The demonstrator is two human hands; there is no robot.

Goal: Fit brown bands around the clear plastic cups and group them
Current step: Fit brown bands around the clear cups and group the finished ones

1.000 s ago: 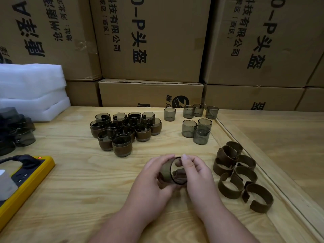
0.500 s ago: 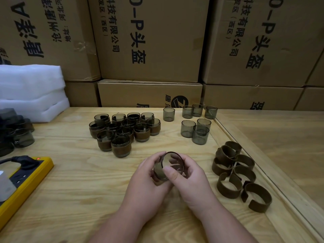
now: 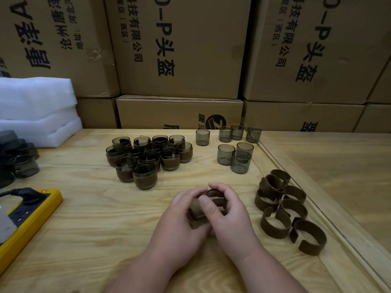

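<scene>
Between both hands, low at the middle of the wooden table [image 3: 88, 240], sits the clear plastic cup [image 3: 197, 210] now being worked: the left hand [image 3: 179, 216] curls round its near and left side, the right hand [image 3: 230, 210] curls over its far and right side, thumb laid across the wall. A brown band [image 3: 214, 194] shows as a dark arc under the right fingers, but whether it is fully seated or only half on I cannot tell, since the hands cover most of it. The cup seems tipped on its side, its axis running roughly away from the person, though that too is mostly hidden. From this grip the banded cups [image 3: 148, 159] stand grouped up and to the left, well apart and on the left hand's side, so that hand looks the nearer for setting the cup down there. Seven bare cups [image 3: 232, 151] wait up and to the right, and loose bands [image 3: 283, 210] lie just to the right, close to the right hand. At the far left a yellow power strip [image 3: 27, 212] and more dark cups are cut off by the frame edge.
</scene>
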